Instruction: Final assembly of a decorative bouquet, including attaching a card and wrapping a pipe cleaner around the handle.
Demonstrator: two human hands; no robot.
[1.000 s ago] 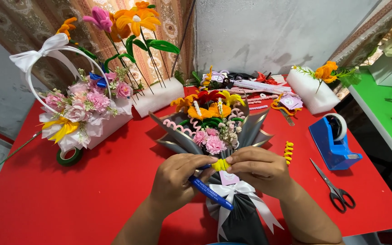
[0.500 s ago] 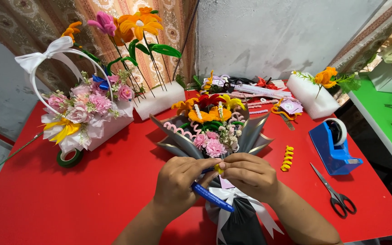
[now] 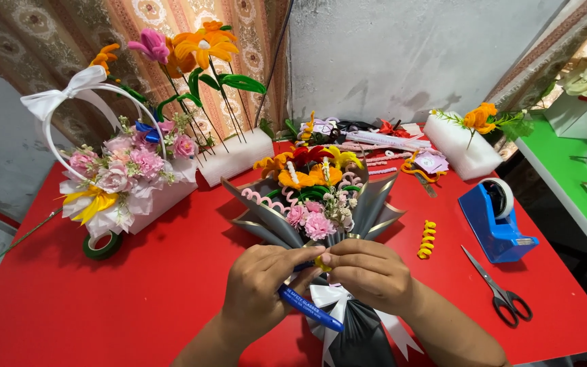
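A bouquet of orange, red and pink craft flowers in dark grey wrapping lies on the red table, with a white ribbon tied at its neck. My left hand grips a blue pen-like rod just above the ribbon. My right hand pinches a small yellow pipe-cleaner piece against the tip of that rod. Both hands meet over the bouquet's lower part and hide it.
A white basket of pink flowers stands at left beside a green tape roll. Tall flowers rise from a foam block. A yellow coil, blue tape dispenser and scissors lie at right.
My hands have shifted slightly up the bouquet and closed together. The yellow piece now shows smaller between my fingertips, pressed onto the blue rod.
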